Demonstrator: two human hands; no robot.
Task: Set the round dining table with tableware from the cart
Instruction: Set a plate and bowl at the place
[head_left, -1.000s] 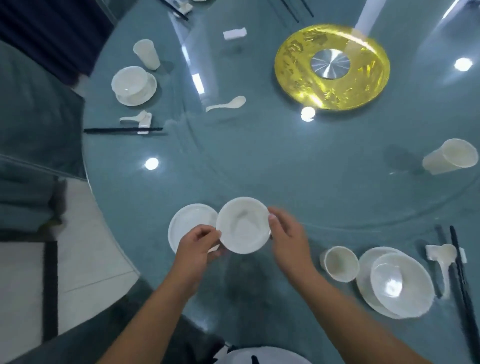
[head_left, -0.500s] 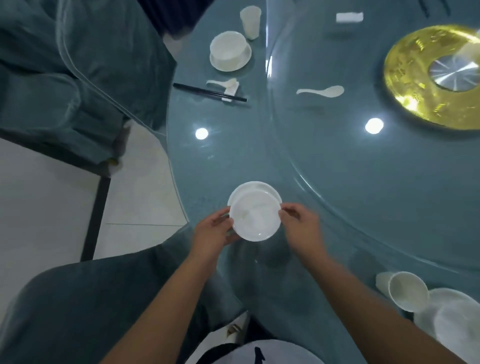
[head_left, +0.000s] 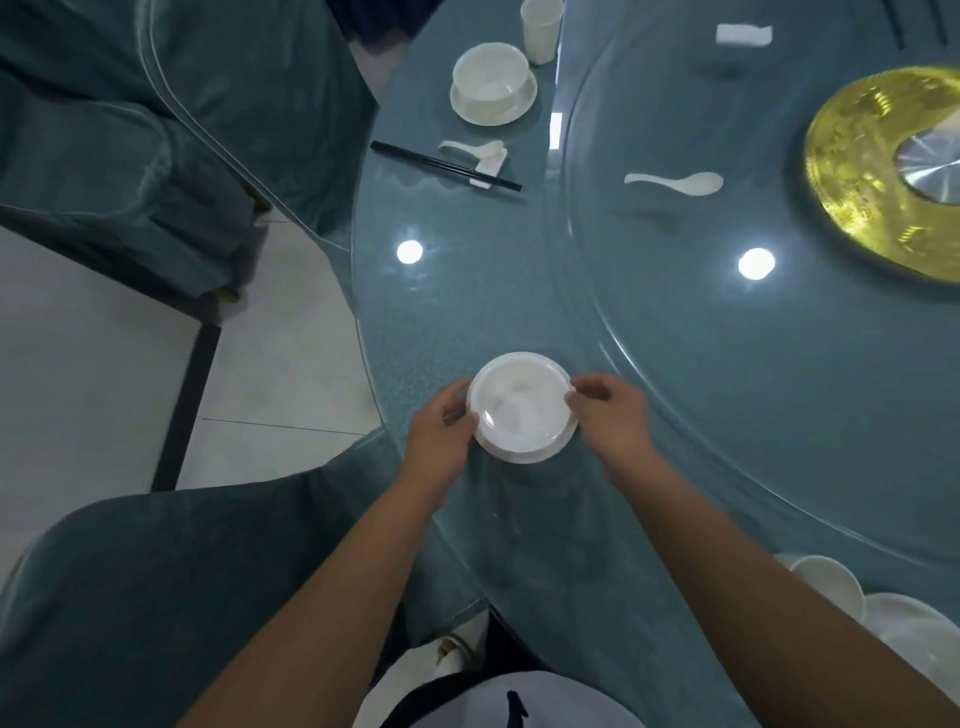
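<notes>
Round glossy white bowl (head_left: 517, 405) nested on saucer (head_left: 524, 453)

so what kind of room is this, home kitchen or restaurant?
Probably a restaurant or banquet dining room. A big round blue-grey glass table carries a raised glass turntable with a gold centre disc; repeated white place settings, a bowl on a saucer with black chopsticks; teal upholstered chairs.
</notes>
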